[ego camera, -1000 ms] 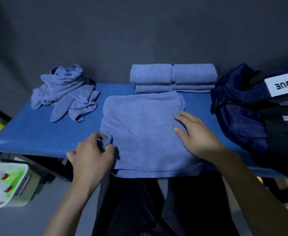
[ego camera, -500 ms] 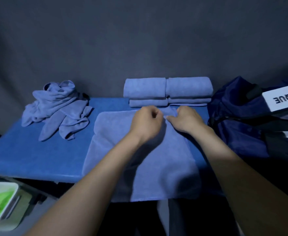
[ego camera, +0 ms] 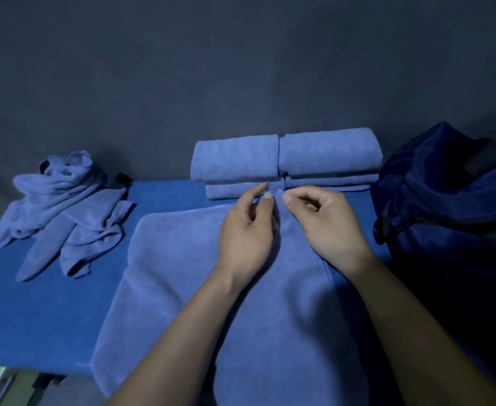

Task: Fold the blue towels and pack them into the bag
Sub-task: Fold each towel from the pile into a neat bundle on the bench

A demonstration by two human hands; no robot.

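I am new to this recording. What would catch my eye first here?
First, both hands, left hand and right hand, pinching the far edge of the spread towel at the table's centre. Behind them sit folded towels, with a crumpled pile at left.

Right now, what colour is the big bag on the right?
Dark navy blue bag, seen in the head view.
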